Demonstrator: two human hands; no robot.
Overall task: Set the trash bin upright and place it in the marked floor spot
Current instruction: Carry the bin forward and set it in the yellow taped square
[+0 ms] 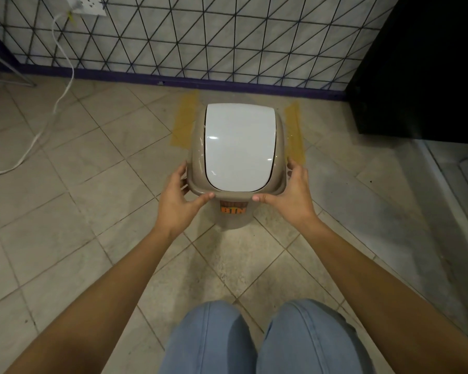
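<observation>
The trash bin [237, 147] is beige with a white swing lid and an orange "BIN" label on its front. It stands upright, seen from above, between two yellow tape strips [185, 117] on the floor near the wall. My left hand [177, 195] grips the left side of the bin's top rim, thumb on the front edge. My right hand [289, 193] grips the right side of the rim the same way. The bin's base is mostly hidden beneath its top, so I cannot tell whether it rests on the floor.
A tiled wall with a purple skirting [227, 82] runs behind the bin. A black cabinet [422, 63] stands at the right. A white cable [62, 85] trails over the floor at the left. My knees in blue jeans [268, 338] are below.
</observation>
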